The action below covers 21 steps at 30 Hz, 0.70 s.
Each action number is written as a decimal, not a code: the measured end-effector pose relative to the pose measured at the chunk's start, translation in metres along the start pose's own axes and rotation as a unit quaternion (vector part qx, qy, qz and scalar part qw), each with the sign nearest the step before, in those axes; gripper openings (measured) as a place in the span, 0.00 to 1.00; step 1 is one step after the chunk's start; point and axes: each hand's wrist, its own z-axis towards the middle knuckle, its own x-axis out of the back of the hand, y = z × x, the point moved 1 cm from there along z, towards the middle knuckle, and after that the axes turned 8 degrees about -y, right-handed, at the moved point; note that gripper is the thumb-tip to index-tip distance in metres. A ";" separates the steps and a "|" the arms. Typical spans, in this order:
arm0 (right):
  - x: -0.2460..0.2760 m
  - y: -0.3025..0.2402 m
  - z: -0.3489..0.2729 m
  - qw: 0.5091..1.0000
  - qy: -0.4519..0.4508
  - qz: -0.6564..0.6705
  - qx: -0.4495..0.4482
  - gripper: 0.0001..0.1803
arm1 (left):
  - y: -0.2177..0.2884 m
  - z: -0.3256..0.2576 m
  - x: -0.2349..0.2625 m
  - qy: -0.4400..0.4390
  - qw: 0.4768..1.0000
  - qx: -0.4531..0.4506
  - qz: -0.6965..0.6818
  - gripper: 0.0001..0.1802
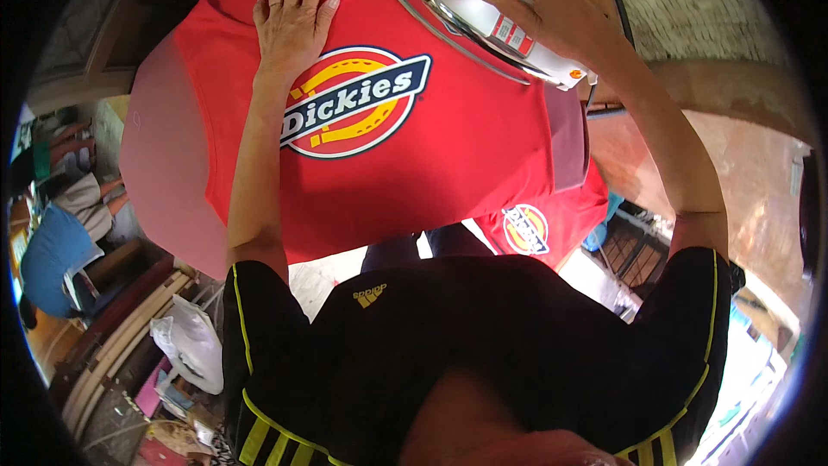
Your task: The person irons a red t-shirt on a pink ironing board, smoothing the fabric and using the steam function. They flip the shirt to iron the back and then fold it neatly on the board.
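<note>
A red shirt (371,190) lies spread over a mauve ironing board (159,155). Its front bears a round yellow, white and navy printed emblem (362,102). My left hand (295,22) rests on the cloth just above the emblem, palm down with fingers stretched. At the far right of the shirt, my right hand (556,9) is closed around the handle of a white clothes iron (470,10) with a shiny metal base. The iron is turned at a slant; I cannot tell whether its whole base touches the fabric.
A second red garment (561,216) with a similar print hangs below the board's right side. The iron's dark cord (592,95) trails near my right forearm. On the floor at left are a white plastic bag (190,341), wooden strips (121,341) and a blue cloth item (56,259).
</note>
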 end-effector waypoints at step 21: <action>0.002 0.028 0.069 0.972 -0.008 0.033 0.232 0.18 | 0.024 0.005 0.037 -0.047 0.998 0.028 -0.042 0.29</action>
